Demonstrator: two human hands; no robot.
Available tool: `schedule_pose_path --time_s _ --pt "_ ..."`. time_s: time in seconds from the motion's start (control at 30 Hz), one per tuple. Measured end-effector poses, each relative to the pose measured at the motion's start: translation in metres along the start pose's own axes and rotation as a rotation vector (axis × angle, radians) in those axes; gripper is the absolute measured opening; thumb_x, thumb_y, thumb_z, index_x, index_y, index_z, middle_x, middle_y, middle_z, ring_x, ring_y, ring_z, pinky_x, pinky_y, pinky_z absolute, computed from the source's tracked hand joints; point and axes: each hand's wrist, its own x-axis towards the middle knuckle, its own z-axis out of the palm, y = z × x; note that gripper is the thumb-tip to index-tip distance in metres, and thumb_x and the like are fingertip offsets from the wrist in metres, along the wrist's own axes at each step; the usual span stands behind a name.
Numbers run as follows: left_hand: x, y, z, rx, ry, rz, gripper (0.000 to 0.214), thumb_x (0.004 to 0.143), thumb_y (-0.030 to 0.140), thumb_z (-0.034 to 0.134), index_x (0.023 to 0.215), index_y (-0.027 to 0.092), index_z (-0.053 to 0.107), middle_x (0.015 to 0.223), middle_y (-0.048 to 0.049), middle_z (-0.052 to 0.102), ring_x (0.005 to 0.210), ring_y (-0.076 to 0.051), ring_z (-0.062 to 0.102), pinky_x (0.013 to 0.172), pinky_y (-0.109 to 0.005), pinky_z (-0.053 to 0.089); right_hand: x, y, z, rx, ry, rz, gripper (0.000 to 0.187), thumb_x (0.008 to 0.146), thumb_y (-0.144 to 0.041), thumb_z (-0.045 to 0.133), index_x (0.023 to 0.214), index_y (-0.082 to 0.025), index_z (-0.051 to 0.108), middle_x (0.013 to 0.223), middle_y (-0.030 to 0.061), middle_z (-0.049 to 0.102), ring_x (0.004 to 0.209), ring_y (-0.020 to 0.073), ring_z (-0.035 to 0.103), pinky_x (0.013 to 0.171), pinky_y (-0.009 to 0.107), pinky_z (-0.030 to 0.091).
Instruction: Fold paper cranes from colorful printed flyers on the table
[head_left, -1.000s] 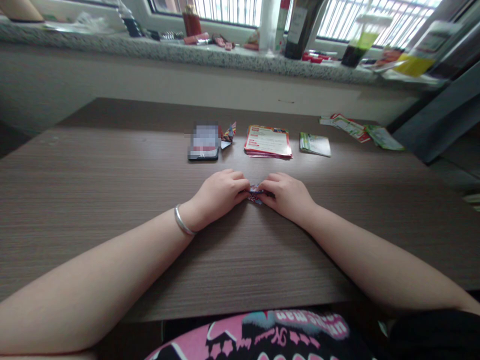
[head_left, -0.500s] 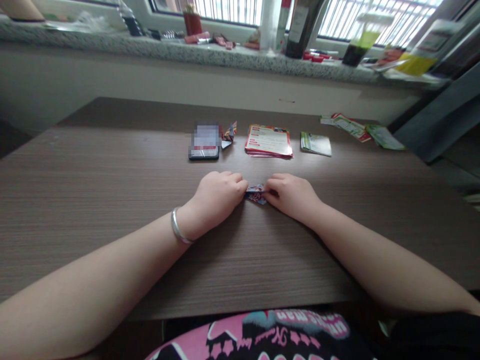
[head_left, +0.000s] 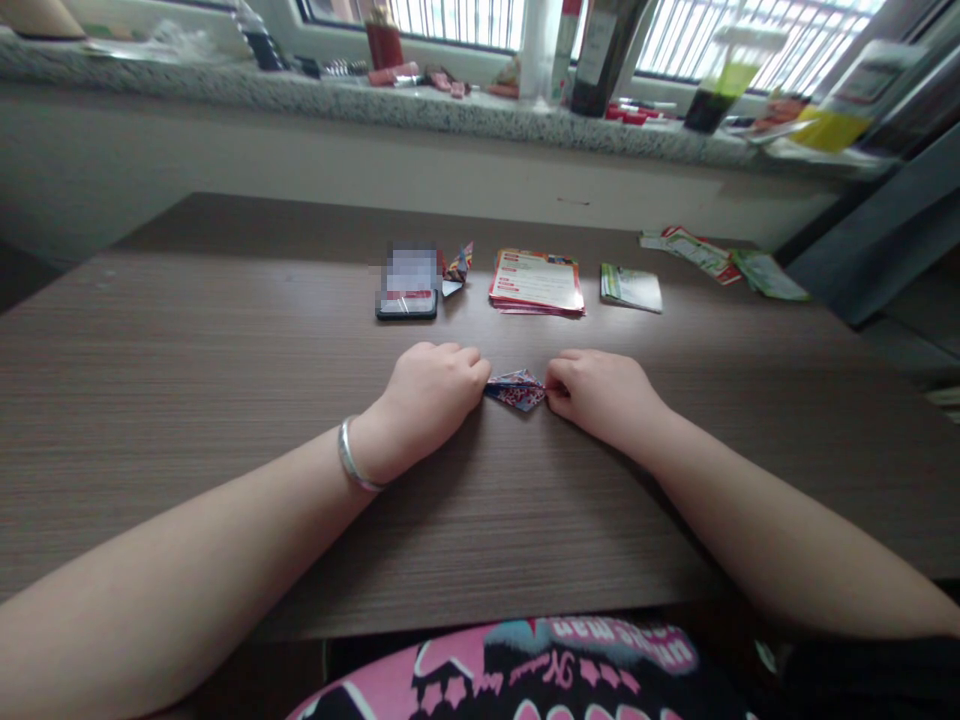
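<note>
Between my two hands, low over the brown table (head_left: 300, 400), lies a small folded piece of patterned paper (head_left: 517, 390), blue with red and white, in a long diamond shape. My left hand (head_left: 439, 385), with a silver bracelet at its wrist, pinches the paper's left tip. At the right tip, the closed fingers of my right hand (head_left: 600, 390) grip the other end. The fingertips of both hands are partly hidden, and the middle of the paper shows between them.
Beyond my hands stand a phone-like device (head_left: 407, 285) with a blurred screen, a folded paper figure (head_left: 458, 268), a stack of red-edged cards (head_left: 538, 283) and a green-white packet (head_left: 631, 288). Colourful strips (head_left: 701, 254) lie far right. Bottles and small items crowd the windowsill (head_left: 465, 112).
My right hand has shifted slightly right, and more of the paper shows between my hands. My left hand has moved slightly left.
</note>
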Motion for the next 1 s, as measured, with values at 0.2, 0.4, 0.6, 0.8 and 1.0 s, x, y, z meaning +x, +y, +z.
schedule_pose_path --time_s 0.2,0.4,0.6,0.8,1.0 --pt "-0.001 0.001 -0.002 -0.003 -0.019 -0.026 0.02 0.088 0.017 0.051 0.073 0.016 0.063 0.075 -0.0079 0.067 0.069 -0.024 0.062 0.053 -0.033 0.03 0.001 0.002 0.003 0.032 0.008 -0.021 0.013 0.085 -0.026 0.055 0.079 -0.021 0.066 0.088 0.0037 0.071 0.081 0.0201 0.064 0.055 0.03 0.032" --pt "-0.003 0.004 -0.005 -0.005 -0.019 -0.025 0.019 0.088 0.015 0.049 0.076 0.017 0.063 0.075 -0.008 0.066 0.068 -0.025 0.062 0.054 -0.035 0.032 0.001 0.002 0.006 0.032 0.026 -0.055 0.011 0.086 -0.025 0.054 0.083 -0.021 0.063 0.091 0.0051 0.069 0.082 0.0198 0.062 0.059 0.03 0.035" --pt "-0.003 0.006 -0.001 -0.005 0.119 -0.018 0.018 0.088 0.013 0.047 0.082 0.017 0.065 0.084 -0.0093 0.066 0.079 -0.025 0.061 0.075 -0.041 0.041 0.002 0.001 0.007 0.011 0.049 -0.108 0.017 0.091 -0.031 0.049 0.09 -0.02 0.063 0.095 0.0069 0.066 0.082 0.02 0.061 0.061 0.03 0.036" --pt "0.002 -0.001 0.011 -0.185 0.068 -0.001 0.018 0.091 0.026 0.052 0.086 0.016 0.067 0.092 -0.0079 0.068 0.085 -0.022 0.061 0.077 -0.035 0.042 0.004 0.005 0.018 0.233 0.146 -0.068 0.01 0.088 -0.029 0.055 0.088 -0.021 0.061 0.092 0.0042 0.066 0.084 0.0182 0.06 0.066 0.028 0.039" --pt "0.005 -0.009 0.015 -0.485 0.039 -0.118 0.022 0.091 0.033 0.056 0.082 0.017 0.069 0.083 -0.0049 0.07 0.081 -0.019 0.061 0.075 -0.031 0.042 0.007 0.011 0.028 0.642 0.183 -0.094 0.016 0.084 -0.016 0.053 0.098 -0.02 0.058 0.092 0.002 0.066 0.068 0.0121 0.055 0.065 0.026 0.042"
